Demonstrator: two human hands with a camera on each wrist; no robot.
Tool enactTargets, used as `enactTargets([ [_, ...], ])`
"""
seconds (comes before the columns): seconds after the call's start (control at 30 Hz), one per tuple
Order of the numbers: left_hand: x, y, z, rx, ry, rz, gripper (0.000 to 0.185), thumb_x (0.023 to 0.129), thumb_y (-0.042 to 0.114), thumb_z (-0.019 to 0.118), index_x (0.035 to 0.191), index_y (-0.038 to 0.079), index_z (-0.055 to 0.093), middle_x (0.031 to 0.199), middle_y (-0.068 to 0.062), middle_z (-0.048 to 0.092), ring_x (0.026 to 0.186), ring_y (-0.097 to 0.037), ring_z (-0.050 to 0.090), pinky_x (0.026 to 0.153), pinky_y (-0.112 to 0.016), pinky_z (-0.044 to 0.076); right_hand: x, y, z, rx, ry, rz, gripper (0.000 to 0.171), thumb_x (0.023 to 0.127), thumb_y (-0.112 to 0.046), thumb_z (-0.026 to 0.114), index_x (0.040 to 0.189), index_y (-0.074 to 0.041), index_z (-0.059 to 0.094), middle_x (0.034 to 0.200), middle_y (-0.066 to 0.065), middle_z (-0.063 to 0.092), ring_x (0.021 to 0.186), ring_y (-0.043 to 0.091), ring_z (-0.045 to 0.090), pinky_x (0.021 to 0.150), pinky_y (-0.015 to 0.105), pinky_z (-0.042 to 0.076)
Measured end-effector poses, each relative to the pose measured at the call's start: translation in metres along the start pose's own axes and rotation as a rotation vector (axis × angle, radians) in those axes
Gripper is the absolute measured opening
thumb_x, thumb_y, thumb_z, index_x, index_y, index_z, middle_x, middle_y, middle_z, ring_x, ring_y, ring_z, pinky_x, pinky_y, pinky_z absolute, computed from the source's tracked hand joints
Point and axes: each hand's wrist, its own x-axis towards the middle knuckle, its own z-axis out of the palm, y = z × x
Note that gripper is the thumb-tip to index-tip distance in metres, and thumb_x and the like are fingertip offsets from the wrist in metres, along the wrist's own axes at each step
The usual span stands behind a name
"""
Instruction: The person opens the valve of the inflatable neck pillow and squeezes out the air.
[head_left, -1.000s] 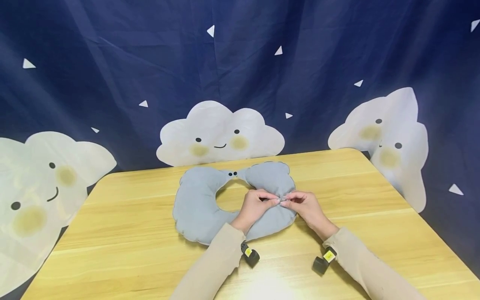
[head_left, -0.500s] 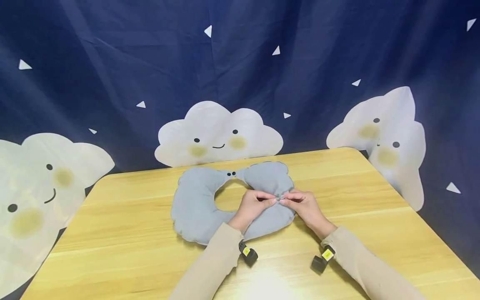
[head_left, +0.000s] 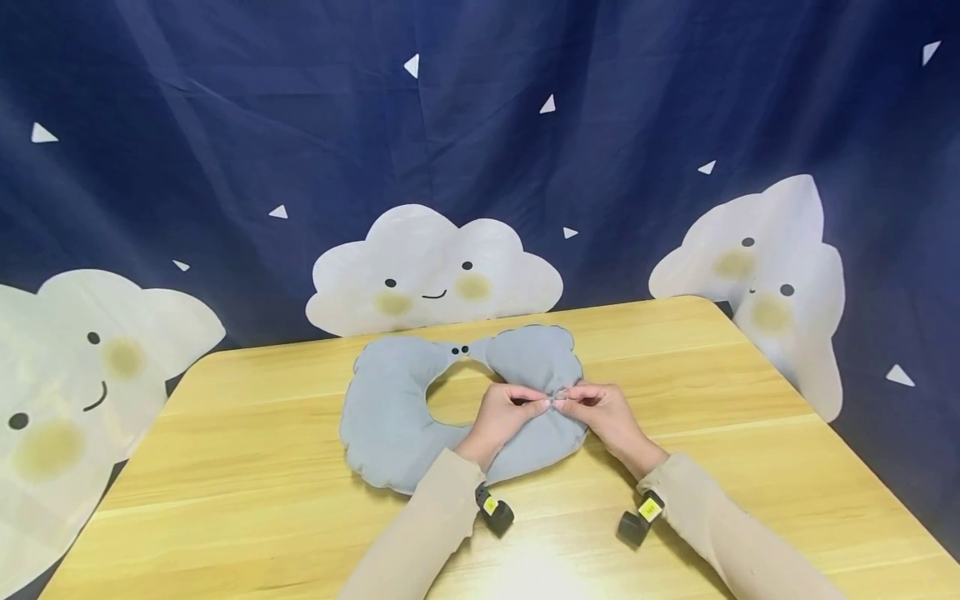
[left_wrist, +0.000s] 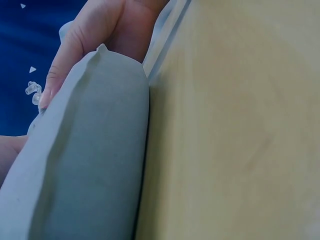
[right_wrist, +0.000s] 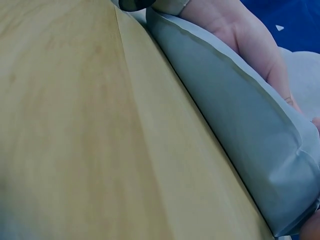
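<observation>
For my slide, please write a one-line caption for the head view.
Both hands, left hand and right hand, pinch a small clear valve on a grey inflatable neck pillow lying on a wooden table.

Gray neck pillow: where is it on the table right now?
In the head view the gray neck pillow lies on the wooden table toward its far middle, before the cloud backdrop, with both hands pinching a small clear piece on its right lobe.

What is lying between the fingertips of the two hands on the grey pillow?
A small clear valve, pinched by the left hand and right hand atop the grey pillow; the head view shows this.
</observation>
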Motion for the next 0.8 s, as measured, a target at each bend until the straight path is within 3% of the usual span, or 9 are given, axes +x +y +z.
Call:
enactTargets([
  [0.23, -0.002, 0.003, 0.0, -0.016, 0.004, -0.006, 0.008, 0.078, 0.008, 0.076, 0.084, 0.003, 0.076, 0.085, -0.007, 0.073, 0.081, -0.009, 0.063, 0.076, -0.026, 0.049, 0.001, 0.0, 0.002, 0.022, 0.023, 0.036, 0.006, 0.077, 0.006, 0.072, 0.082, 0.009, 0.07, 0.079, -0.007, 0.071, 0.081, 0.007, 0.063, 0.074, 0.019, 0.052],
  [0.47, 0.002, -0.004, 0.0, -0.022, -0.002, -0.012, 0.009, 0.077, 0.009, 0.077, 0.085, 0.004, 0.076, 0.085, -0.005, 0.073, 0.081, -0.008, 0.062, 0.076, -0.025, 0.049, 0.002, 0.0, 0.002, 0.0, 0.022, 0.05, 0.016, 0.077, -0.007, 0.077, 0.08, 0.007, 0.071, 0.079, -0.007, 0.07, 0.079, 0.007, 0.062, 0.073, 0.019, 0.052],
  [0.63, 0.002, -0.006, -0.001, -0.046, -0.018, -0.031, 0.011, 0.078, 0.011, 0.077, 0.086, 0.004, 0.076, 0.087, -0.005, 0.073, 0.083, -0.009, 0.062, 0.079, -0.026, 0.048, 0.002, -0.002, 0.002, -0.043, 0.012, 0.045, 0.003, 0.078, 0.002, 0.073, 0.077, 0.003, 0.071, 0.08, 0.005, 0.071, 0.077, 0.007, 0.061, 0.072, 0.018, 0.051],
  [0.8, 0.001, -0.007, -0.001, -0.057, -0.03, -0.027, 0.012, 0.079, 0.012, 0.077, 0.087, 0.003, 0.076, 0.088, -0.007, 0.073, 0.083, -0.009, 0.062, 0.078, -0.026, 0.048, 0.002, -0.003, 0.002, -0.077, 0.006, 0.04, 0.005, 0.078, 0.004, 0.071, 0.077, 0.007, 0.068, 0.08, 0.009, 0.07, 0.077, 0.007, 0.06, 0.07, 0.018, 0.051],
])
